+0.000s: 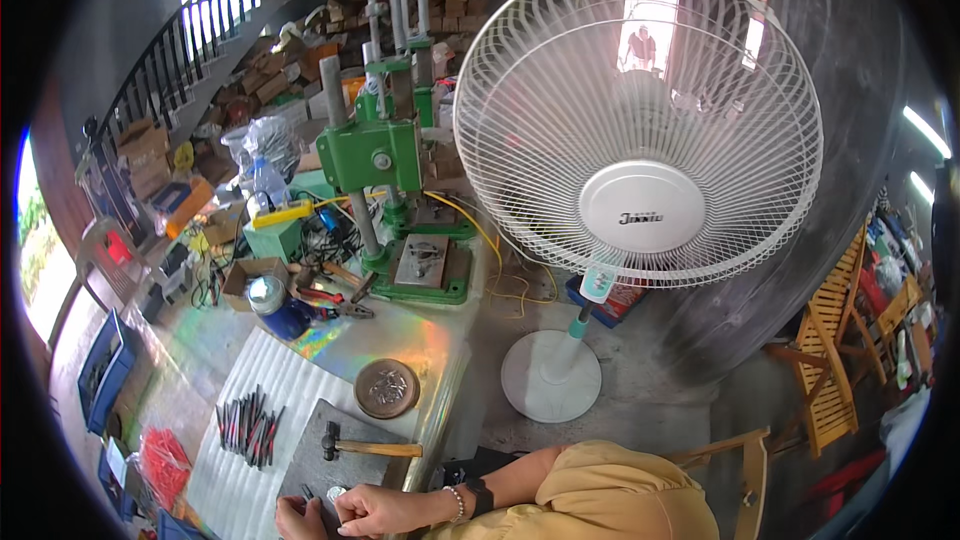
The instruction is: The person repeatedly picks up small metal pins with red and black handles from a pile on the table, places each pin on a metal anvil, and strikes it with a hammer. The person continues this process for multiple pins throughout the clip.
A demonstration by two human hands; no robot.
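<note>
My left hand (pixel 300 518) is closed at the bottom of the view, with a small dark piece (pixel 307 491) showing at its fingertips. Beside it, my right hand (pixel 372 511) is closed with fingers bent, and a small shiny silver thing (pixel 336 492) lies against it; whether the fingers grip it is unclear. Both hands are over the near end of a dark grey slab (pixel 310 455). A hammer (pixel 380 449) with a wooden handle lies across that slab. To its left is a pile of slim black-and-red tools (pixel 250 427). A round brown bowl (pixel 387 388) holds small metal parts.
A green press (pixel 385 165) stands at the table's far end, near pliers (pixel 345 308) and a blue jar (pixel 275 308). A large white fan (pixel 640 205) rises on the right. A red plastic bag (pixel 163 465) lies at left. A wooden chair (pixel 755 470) is behind my right arm.
</note>
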